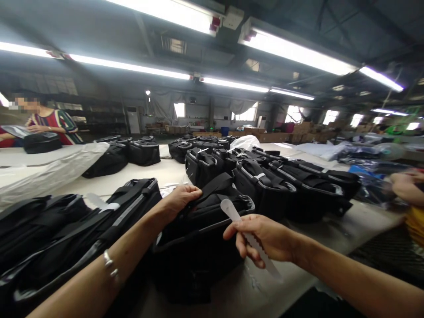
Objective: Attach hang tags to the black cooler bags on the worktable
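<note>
Noted nearest the camera: two bare forearms (344, 269), extended over the worktop (150, 172), with a silver bracelet (111, 264) on the left. In the left hand (179, 201), a black strap (217, 184), pinched between thumb and fingers above the middle bag (198, 251). In the right hand (265, 236), a pale strip (228, 207), gripped between thumb and fingers; round-ended, wavy along part of its edge, tilted with the upper end toward the left hand. Held in front of the bag's right side; contact with the bag not determinable.

Middle bag: black, upright on the worktop, edged in grey along the rim, positioned between and below the hands. Just beside it to the left, a similar bag (114, 229) with a white band (111, 206) across its strap. Beyond, further black bags (265, 181) in a close group, some with white bands.

At far left, a co-worker in a striped top (58, 123), behind a black bag (41, 142); nearer, a plastic sheet (56, 172). At right, a blurred arm (406, 187) of another person, near plastic-wrapped goods (374, 185). Overhead, lit tube lamps (298, 51).
</note>
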### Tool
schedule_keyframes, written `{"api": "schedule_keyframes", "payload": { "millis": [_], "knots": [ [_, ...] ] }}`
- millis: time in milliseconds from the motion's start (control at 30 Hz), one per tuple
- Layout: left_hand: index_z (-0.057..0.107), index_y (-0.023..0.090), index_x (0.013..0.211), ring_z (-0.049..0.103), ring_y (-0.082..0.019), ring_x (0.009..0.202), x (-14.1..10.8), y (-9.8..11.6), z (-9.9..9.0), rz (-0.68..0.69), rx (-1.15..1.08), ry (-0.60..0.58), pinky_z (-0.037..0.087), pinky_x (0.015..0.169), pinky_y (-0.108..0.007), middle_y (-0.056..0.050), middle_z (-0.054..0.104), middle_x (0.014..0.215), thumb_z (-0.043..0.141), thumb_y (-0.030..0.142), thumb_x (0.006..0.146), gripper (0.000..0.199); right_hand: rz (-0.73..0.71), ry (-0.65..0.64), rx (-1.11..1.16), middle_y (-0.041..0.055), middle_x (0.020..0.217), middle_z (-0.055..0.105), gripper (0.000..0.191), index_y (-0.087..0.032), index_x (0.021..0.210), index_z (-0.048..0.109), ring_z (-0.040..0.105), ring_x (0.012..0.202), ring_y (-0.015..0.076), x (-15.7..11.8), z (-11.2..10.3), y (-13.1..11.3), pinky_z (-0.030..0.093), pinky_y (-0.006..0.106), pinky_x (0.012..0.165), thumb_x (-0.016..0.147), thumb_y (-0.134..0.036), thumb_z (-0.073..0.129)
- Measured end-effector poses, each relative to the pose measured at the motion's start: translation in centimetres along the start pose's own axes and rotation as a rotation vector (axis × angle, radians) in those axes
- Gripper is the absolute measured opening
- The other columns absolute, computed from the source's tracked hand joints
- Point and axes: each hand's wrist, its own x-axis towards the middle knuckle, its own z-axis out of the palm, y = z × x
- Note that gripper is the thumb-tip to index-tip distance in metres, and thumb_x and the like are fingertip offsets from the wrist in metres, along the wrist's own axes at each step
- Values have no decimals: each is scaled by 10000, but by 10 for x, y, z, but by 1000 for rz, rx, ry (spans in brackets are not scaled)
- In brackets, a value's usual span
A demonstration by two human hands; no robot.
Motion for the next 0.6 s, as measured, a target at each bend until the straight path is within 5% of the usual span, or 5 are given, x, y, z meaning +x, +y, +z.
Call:
{"api": "schedule_keyframes", "payload": {
  "millis": [200, 367, 500, 600],
  "knots": [
    [579, 152, 675, 391, -66, 417, -8, 3, 7, 27, -55, -33, 258, 420, -201, 46, 508, 494, 823, 556, 607, 477, 144, -95, 137, -13, 510, 540, 352, -73, 929, 648, 296, 279, 54, 27, 13, -16, 271, 166, 293, 1009, -214, 335],
    [599, 143, 671, 383, -61, 419, -12, 2, 8, 50, -71, -38, 240, 421, -204, 43, 514, 498, 837, 546, 613, 472, 197, -158, 177, -14, 509, 533, 427, -86, 943, 597, 268, 292, 45, 45, 31, -29, 254, 138, 297, 1065, -283, 238],
    [611, 139, 680, 384, -61, 424, -10, 0, 4, 40, -71, -9, 239, 418, -200, 39, 522, 504, 835, 552, 606, 476, 103, -17, 159, 51, 642, 643, 314, -125, 981, 537, 422, 370, 75, 41, 37, -31, 312, 152, 318, 1063, -303, 291],
    [637, 133, 700, 399, -65, 437, -8, -1, 4, 39, -80, -27, 256, 425, -198, 35, 538, 519, 837, 541, 606, 464, 40, 177, 119, 31, 611, 629, 224, -134, 926, 519, 401, 345, 67, 40, 35, -28, 282, 156, 307, 1033, -218, 340]
  ]
}}
